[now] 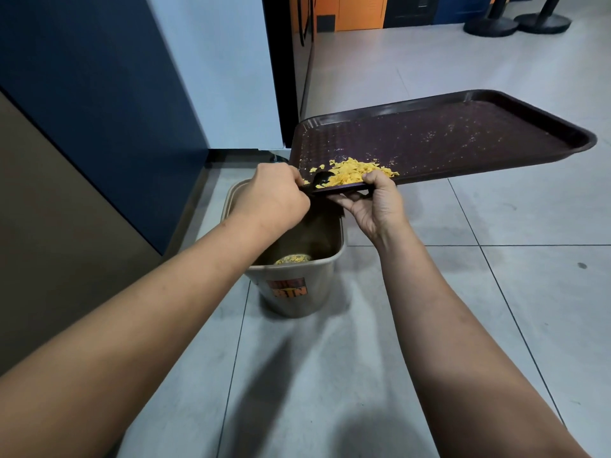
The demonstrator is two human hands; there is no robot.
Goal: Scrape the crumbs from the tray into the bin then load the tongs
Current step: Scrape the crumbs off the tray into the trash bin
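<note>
Dark brown tray (446,133), tilted above the beige bin (297,292), carries yellow crumbs (357,171) heaped at its lowered near corner; the right hand (377,206) pinches that rim, thumb on top, while the left hand (271,200) is curled round black tongs (322,180) touching the crumbs.

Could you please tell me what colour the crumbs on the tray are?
Yellow; the crumbs show best in the head view, piled at the dark brown tray's lower edge.
</note>
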